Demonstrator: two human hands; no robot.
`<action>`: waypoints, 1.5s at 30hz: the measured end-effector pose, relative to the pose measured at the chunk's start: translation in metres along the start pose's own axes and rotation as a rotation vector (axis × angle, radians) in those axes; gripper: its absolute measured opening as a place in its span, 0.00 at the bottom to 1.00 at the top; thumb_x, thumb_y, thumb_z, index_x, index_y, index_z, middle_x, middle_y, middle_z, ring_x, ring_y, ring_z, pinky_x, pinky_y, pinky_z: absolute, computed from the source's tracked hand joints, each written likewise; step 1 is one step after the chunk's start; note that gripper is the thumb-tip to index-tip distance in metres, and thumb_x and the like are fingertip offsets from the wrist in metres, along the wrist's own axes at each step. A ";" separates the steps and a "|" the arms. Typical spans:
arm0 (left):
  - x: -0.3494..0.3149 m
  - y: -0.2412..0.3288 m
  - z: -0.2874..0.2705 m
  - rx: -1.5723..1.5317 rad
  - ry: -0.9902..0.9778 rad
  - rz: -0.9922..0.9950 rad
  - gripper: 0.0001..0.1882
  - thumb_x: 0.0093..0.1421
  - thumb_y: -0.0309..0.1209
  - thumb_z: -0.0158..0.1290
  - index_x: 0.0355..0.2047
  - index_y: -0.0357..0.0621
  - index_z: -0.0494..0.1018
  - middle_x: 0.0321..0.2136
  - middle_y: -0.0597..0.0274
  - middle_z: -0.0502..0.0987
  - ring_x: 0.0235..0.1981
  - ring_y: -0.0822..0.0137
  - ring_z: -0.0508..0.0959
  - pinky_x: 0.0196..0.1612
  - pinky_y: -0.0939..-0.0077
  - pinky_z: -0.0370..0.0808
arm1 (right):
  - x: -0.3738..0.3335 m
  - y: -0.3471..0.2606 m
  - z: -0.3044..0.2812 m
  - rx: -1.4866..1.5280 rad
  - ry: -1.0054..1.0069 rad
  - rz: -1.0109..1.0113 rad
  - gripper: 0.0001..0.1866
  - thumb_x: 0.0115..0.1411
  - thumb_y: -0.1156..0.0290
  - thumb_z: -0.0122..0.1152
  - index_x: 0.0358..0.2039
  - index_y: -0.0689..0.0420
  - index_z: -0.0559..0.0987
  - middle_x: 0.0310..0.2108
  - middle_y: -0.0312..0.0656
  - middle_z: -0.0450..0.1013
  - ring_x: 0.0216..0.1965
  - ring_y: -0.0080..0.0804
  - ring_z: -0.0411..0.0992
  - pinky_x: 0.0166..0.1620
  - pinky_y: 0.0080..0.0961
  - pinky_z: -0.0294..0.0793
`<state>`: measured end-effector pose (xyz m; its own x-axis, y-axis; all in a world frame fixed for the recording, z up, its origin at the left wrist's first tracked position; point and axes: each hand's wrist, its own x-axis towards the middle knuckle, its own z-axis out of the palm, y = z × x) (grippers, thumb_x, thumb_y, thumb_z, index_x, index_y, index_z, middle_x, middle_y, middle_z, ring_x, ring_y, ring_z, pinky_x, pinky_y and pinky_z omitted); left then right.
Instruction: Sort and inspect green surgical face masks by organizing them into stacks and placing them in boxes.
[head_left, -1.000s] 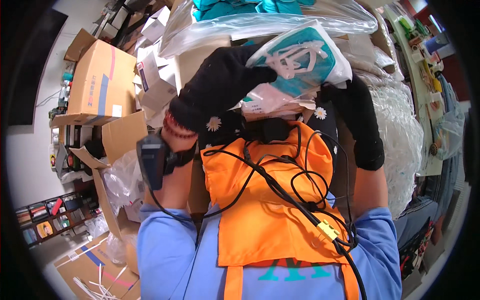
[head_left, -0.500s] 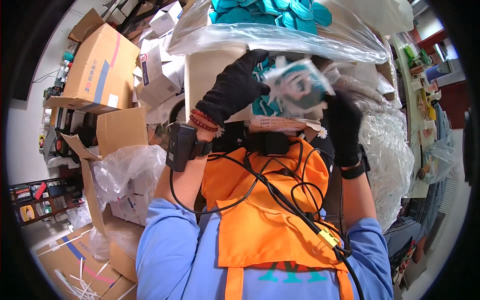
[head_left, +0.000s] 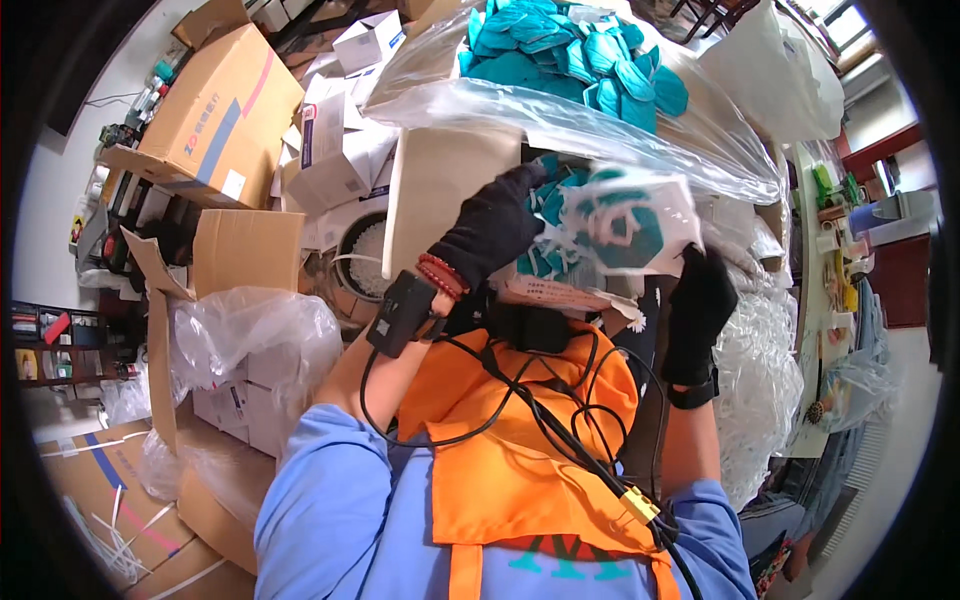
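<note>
A clear plastic bag (head_left: 677, 205) with a teal face mask (head_left: 632, 238) in it hangs over a small open carton (head_left: 548, 291). The black-gloved fingers of my right hand (head_left: 703, 312) pinch its lower right corner. Loose teal masks with pale straps (head_left: 548, 262) fill the carton beneath. Beside the bag's left edge is my left hand (head_left: 492, 222), also gloved in black. Its thumb and fingers are spread apart over the masks, with the fingertips partly hidden among them.
Beyond my hands, a large box lined with clear plastic film (head_left: 600, 125) holds a heap of teal masks (head_left: 570, 60). Cardboard boxes (head_left: 225, 120) and white cartons (head_left: 335, 150) crowd the left. Bulging clear bags (head_left: 750, 360) stand at the right. Black cables (head_left: 540, 385) cross my orange apron.
The view has shifted, showing more of the mask heap. The bag, blurred before, is sharper and turned flatter toward me, its corner still in my right hand. My left hand remains over the carton.
</note>
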<state>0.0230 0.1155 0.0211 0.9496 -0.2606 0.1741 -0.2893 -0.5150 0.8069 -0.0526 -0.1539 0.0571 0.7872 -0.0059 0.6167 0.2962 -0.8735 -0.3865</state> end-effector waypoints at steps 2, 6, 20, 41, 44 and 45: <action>0.001 0.007 0.007 0.040 -0.006 0.055 0.28 0.48 0.26 0.60 0.52 0.43 0.69 0.43 0.50 0.77 0.45 0.50 0.77 0.48 0.63 0.74 | -0.005 0.002 -0.001 0.148 -0.008 0.145 0.13 0.51 0.80 0.60 0.40 0.62 0.78 0.33 0.43 0.76 0.33 0.29 0.75 0.36 0.25 0.73; 0.018 0.008 0.020 -0.181 -0.114 -0.001 0.16 0.53 0.32 0.59 0.41 0.40 0.74 0.36 0.53 0.79 0.35 0.57 0.79 0.40 0.68 0.74 | -0.001 0.020 0.002 -0.293 0.046 -0.179 0.15 0.52 0.79 0.62 0.42 0.64 0.78 0.35 0.42 0.76 0.34 0.29 0.75 0.41 0.24 0.75; 0.015 -0.020 0.070 -0.066 -0.046 0.023 0.11 0.56 0.36 0.52 0.33 0.43 0.77 0.32 0.50 0.79 0.34 0.51 0.78 0.38 0.62 0.74 | -0.014 0.029 0.016 0.812 0.357 0.688 0.11 0.63 0.71 0.55 0.42 0.62 0.76 0.33 0.38 0.74 0.33 0.24 0.72 0.32 0.20 0.73; 0.031 0.005 0.057 -0.417 -0.011 0.032 0.17 0.58 0.28 0.54 0.48 0.38 0.70 0.41 0.53 0.76 0.38 0.65 0.77 0.42 0.74 0.73 | -0.025 0.064 -0.002 0.810 0.175 0.869 0.13 0.65 0.64 0.53 0.44 0.58 0.75 0.28 0.31 0.68 0.22 0.18 0.64 0.20 0.15 0.60; 0.032 0.009 0.063 -0.301 -0.003 0.188 0.21 0.57 0.29 0.55 0.51 0.38 0.69 0.41 0.53 0.77 0.35 0.68 0.77 0.40 0.74 0.74 | -0.023 0.057 -0.005 0.857 0.069 0.888 0.14 0.65 0.63 0.53 0.45 0.59 0.75 0.28 0.33 0.69 0.24 0.19 0.66 0.22 0.16 0.63; 0.033 0.009 0.063 -0.285 -0.050 0.139 0.22 0.57 0.30 0.55 0.51 0.38 0.69 0.41 0.53 0.77 0.34 0.68 0.77 0.39 0.74 0.75 | -0.023 0.057 -0.005 0.861 0.042 0.882 0.15 0.65 0.62 0.53 0.45 0.59 0.75 0.28 0.33 0.70 0.24 0.19 0.66 0.23 0.16 0.63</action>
<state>0.0440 0.0508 -0.0015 0.8942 -0.3555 0.2719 -0.3639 -0.2237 0.9042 -0.0567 -0.2057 0.0237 0.8852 -0.4601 -0.0685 -0.0554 0.0421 -0.9976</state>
